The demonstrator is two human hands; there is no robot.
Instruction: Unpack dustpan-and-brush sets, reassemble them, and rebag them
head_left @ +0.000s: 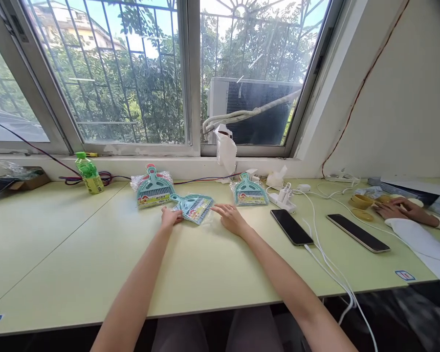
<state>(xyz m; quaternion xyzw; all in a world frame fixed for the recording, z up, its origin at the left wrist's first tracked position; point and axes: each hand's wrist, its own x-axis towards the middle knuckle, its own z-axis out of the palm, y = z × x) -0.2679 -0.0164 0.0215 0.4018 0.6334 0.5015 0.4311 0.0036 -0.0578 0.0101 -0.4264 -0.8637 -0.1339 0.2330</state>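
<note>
A small mint-green dustpan and brush set point(195, 207) with a colourful label lies tilted on the table, in clear plastic wrap. My left hand point(171, 217) is closed on its left edge, near the handle end. On the other side is my right hand point(230, 218), palm down with fingers stretched towards the label's edge; whether they touch the wrap I cannot tell. Behind my left hand lies a stack of wrapped dustpan sets point(154, 188), with a red handle top showing. Another wrapped dustpan set point(250, 191) rests behind and to the right of my right hand.
A green-capped bottle point(89, 173) stands at the back left. To the right are a black phone point(292, 227), a second phone point(357, 232), a white power strip point(283, 199) and trailing white cables point(322, 259). Another person's hands point(403, 210) work near yellow pieces point(362, 201) at far right.
</note>
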